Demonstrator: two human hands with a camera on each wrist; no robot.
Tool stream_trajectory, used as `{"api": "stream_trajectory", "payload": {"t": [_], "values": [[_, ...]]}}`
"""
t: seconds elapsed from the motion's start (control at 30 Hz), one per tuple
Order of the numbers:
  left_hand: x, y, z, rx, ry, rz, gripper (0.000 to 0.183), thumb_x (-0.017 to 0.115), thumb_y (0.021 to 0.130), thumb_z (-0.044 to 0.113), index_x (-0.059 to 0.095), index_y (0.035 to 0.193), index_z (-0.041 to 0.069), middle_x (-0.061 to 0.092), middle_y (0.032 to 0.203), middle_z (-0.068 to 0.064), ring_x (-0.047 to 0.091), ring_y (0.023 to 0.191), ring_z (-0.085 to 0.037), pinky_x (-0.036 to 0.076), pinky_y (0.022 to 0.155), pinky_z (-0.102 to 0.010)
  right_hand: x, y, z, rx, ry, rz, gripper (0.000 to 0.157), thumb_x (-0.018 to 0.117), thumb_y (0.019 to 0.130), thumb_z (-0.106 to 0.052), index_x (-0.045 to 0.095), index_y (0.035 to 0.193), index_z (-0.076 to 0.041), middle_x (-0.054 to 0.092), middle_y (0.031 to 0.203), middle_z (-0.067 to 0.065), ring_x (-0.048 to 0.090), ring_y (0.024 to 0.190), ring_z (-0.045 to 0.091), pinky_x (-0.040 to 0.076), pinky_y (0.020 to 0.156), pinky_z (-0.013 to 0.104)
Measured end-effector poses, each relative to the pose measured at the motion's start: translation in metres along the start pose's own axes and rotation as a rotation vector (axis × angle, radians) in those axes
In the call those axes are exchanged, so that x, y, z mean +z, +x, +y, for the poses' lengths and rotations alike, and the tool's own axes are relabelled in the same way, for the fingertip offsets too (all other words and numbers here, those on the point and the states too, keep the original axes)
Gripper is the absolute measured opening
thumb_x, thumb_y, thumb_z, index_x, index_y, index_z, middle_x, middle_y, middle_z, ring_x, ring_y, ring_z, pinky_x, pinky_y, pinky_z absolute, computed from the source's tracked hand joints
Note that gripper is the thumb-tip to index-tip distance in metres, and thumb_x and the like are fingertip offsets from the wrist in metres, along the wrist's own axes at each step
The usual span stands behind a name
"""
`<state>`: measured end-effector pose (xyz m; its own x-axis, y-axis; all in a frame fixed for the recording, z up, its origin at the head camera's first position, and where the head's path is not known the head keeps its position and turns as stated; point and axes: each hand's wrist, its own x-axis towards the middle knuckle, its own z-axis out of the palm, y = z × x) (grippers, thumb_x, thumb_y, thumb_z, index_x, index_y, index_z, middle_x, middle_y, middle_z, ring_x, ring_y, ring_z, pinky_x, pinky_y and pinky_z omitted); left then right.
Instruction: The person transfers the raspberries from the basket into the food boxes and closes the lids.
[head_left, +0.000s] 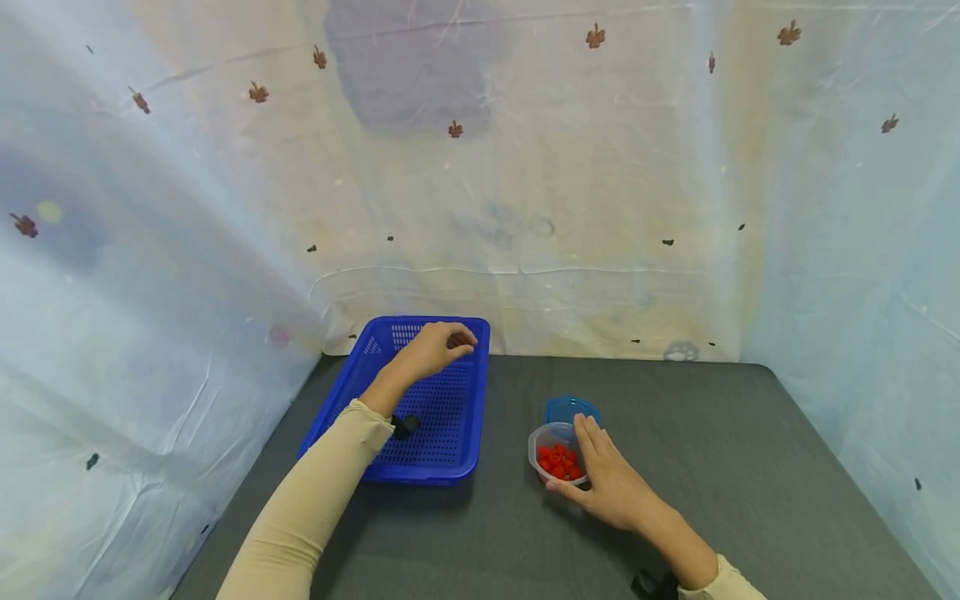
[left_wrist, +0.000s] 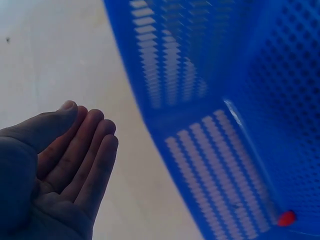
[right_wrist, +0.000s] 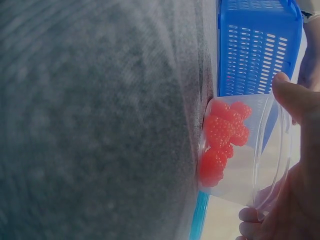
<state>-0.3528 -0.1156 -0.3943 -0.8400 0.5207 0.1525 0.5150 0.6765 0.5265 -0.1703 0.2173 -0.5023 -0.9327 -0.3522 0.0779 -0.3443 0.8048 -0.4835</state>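
My left hand (head_left: 435,347) is above the far part of a blue plastic basket (head_left: 483,400), fingers loosely bent and nothing in them. In the left wrist view, one small red piece (left_wrist: 287,218) lies in a corner of the basket. To the right, a clear plastic container (right_wrist: 240,170) stands on the table with several small, bumpy red pieces (head_left: 558,460) in its bottom. My right hand (head_left: 617,483) holds this container by its rim, thumb on the near side and fingers on the far side. A blue lid (head_left: 566,408) lies just behind the container, partly hidden.
Dark grey cloth covers the table (head_left: 712,442). A pale patterned sheet (head_left: 562,183) hangs behind the table and down both sides. The basket stands at the table's back left, against the sheet. Black straps with small devices (head_left: 406,427) sit on the wrists.
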Motion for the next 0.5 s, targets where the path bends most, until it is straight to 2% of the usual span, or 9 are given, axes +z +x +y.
{"api": "stream_trajectory", "payload": {"t": [0.17,0.3,0.4,0.5], "values": [[-0.002,0.002,-0.025,-0.042,0.009,0.020,0.024,0.069,0.107,0.016,0.075,0.125,0.002,0.077,0.117,-0.010,0.072,0.110,-0.027,0.059,0.098,-0.046,-0.001,0.000,-0.001,0.004,0.003,0.008,0.117,0.062,0.097,-0.075,0.014,0.169,0.004,0.015,0.177,0.025,0.013,0.164,0.043,0.018,0.129,0.063],[-0.005,0.001,-0.041,-0.104,0.022,0.027,0.025,0.068,0.107,0.015,0.074,0.127,0.000,0.076,0.119,-0.013,0.072,0.112,-0.031,0.058,0.099,-0.048,-0.001,0.000,0.000,0.002,0.006,0.014,0.117,0.062,0.097,-0.074,0.014,0.169,0.005,0.015,0.176,0.025,0.014,0.164,0.043,0.018,0.129,0.063],[-0.008,-0.001,-0.051,-0.159,0.037,0.041,0.025,0.067,0.108,0.013,0.072,0.128,-0.001,0.075,0.122,-0.016,0.071,0.115,-0.034,0.048,0.112,-0.056,0.000,0.000,0.000,-0.001,0.002,0.013,0.117,0.062,0.097,-0.075,0.014,0.169,0.005,0.015,0.176,0.025,0.014,0.164,0.043,0.019,0.129,0.063],[-0.011,-0.003,-0.060,-0.213,0.049,0.056,0.025,0.065,0.109,0.012,0.072,0.129,-0.001,0.074,0.125,-0.018,0.070,0.118,-0.035,0.045,0.115,-0.059,0.002,0.001,0.001,-0.005,-0.004,0.013,0.117,0.061,0.097,-0.075,0.014,0.169,0.004,0.015,0.176,0.025,0.014,0.164,0.043,0.019,0.129,0.062]]}}
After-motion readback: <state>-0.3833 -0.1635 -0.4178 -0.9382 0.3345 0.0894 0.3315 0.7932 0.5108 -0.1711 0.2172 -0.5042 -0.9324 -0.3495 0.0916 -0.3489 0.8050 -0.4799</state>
